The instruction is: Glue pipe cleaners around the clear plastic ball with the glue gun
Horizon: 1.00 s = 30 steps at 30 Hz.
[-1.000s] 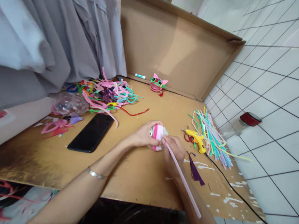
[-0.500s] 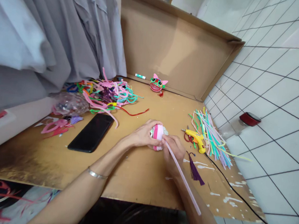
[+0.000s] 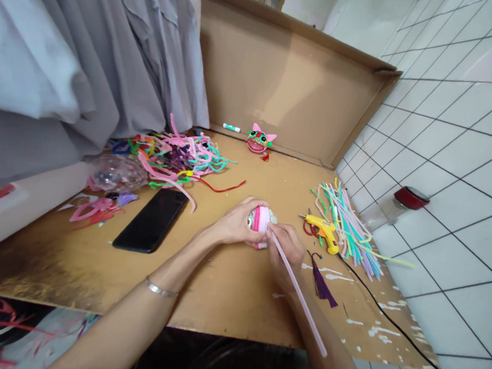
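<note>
My left hand (image 3: 236, 224) is closed round a small ball (image 3: 261, 221) wound with pink and pale fuzzy wire, held just above the brown board (image 3: 228, 286). My right hand (image 3: 286, 246) pinches a long pale pink fuzzy wire (image 3: 299, 295) where it meets the ball; the wire's free end trails back over my right forearm. Both hands touch the ball at the middle of the board.
A black phone (image 3: 152, 220) lies left of my hands. Behind it is a heap of coloured wires (image 3: 175, 155). A yellow glue gun (image 3: 322, 228), its black cord (image 3: 392, 326), straight wires (image 3: 350, 222), a purple tassel (image 3: 322, 283) lie right. A pink toy face (image 3: 259, 141) sits by the cardboard wall.
Both hands keep their hold on the ball and the wire; they and the wire have barely shifted. The view has tipped down a little.
</note>
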Tool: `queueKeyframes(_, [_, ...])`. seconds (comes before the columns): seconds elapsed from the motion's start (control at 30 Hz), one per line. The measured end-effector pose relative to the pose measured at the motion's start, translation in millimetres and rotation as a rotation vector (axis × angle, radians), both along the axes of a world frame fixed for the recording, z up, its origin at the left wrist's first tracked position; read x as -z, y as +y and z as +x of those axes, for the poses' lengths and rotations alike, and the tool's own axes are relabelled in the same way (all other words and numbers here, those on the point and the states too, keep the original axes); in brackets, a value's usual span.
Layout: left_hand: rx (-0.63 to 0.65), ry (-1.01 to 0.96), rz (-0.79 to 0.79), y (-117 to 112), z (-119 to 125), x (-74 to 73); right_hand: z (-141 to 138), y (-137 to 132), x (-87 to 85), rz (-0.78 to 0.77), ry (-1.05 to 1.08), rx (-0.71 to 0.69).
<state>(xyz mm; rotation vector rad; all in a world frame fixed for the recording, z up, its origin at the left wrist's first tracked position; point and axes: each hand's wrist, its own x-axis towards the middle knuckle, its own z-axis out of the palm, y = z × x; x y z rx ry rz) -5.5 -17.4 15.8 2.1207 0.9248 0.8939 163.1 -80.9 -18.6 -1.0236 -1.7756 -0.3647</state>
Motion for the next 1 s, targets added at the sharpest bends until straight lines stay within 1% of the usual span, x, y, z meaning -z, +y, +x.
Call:
queueKeyframes(0.33, [0.058, -0.074, -0.054, -1.6, -1.7, -1.4, -1.4, 0.4, -0.6, 0.016, 0.015, 0.005])
queueKeyframes(0.5, [0.063, -0.096, -0.092, -1.9, -2.0, 0.5, 1.1, 1.3, 0.3, -0.005, 0.003, -0.004])
queueKeyframes(0.67, [0.069, -0.101, -0.112, -1.9, -2.6, 0.2, 0.9, 1.6, 1.0, -0.011, 0.013, 0.016])
queueKeyframes(0.83, [0.063, -0.081, -0.101, -1.8, -2.2, -0.2, 1.2, 2.4, 1.0, 0.017, 0.004, -0.013])
queueKeyframes(1.0, [0.086, -0.092, -0.075, -1.4, -2.3, 0.1, 0.8, 3.9, 1.7, 0.030, 0.015, -0.007])
